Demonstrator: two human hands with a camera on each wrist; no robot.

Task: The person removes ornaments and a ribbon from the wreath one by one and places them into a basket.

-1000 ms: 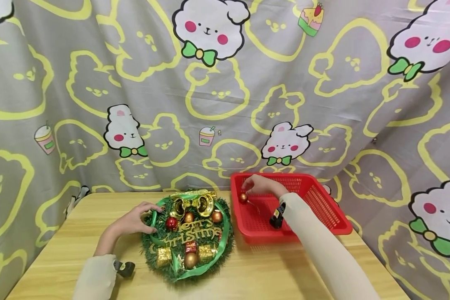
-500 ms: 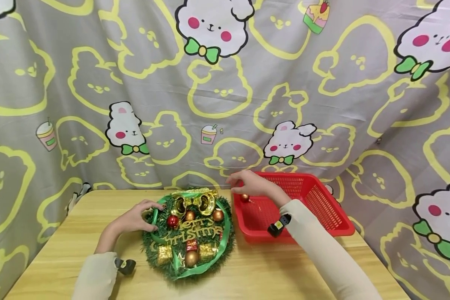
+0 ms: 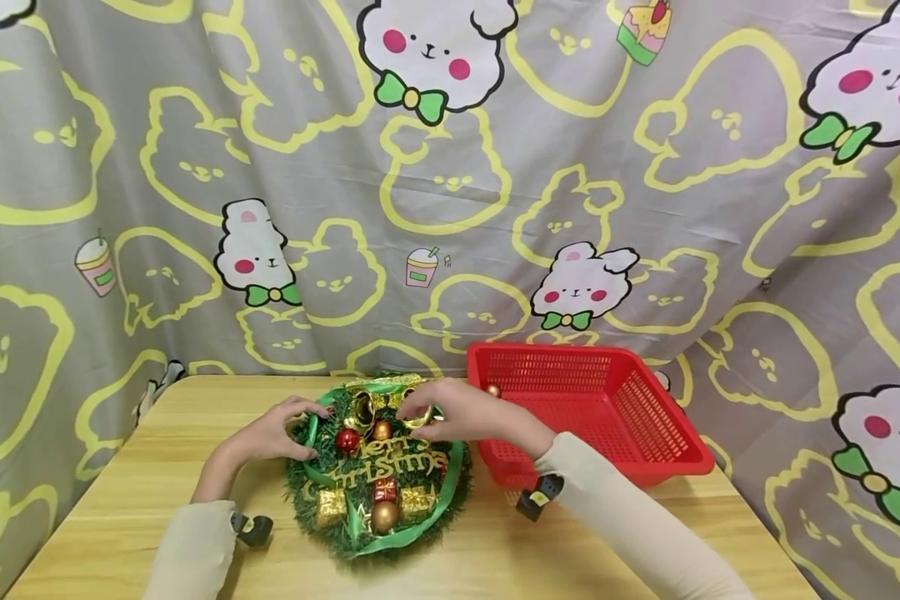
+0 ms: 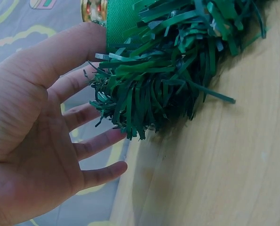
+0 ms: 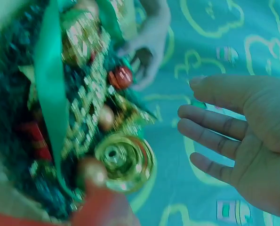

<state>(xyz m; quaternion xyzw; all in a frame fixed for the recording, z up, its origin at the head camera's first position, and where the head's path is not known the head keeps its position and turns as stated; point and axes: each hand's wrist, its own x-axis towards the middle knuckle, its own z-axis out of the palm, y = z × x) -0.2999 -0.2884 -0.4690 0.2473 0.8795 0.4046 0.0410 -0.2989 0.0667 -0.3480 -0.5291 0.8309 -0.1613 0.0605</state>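
A green tinsel Christmas wreath lies on the table, dressed with green ribbon, baubles, small gift boxes and gold "Merry Christmas" lettering. My left hand holds its left edge. In the left wrist view the thumb is against the ribbon and other fingers pass behind the tinsel; the little finger is free. My right hand hovers over the wreath's upper right, partly covering the gold bells. Its fingers extend loosely with nothing between them. A copper-coloured bauble is at the basket's left side.
The red plastic basket with slotted walls stands right of the wreath, close to its edge. A patterned curtain hangs behind the wooden table. Bare tabletop shows at the front.
My right hand has gone left, from beside the bauble in the basket, over the rim to the wreath's bells. The bauble stays in the basket. My left hand has kept its place.
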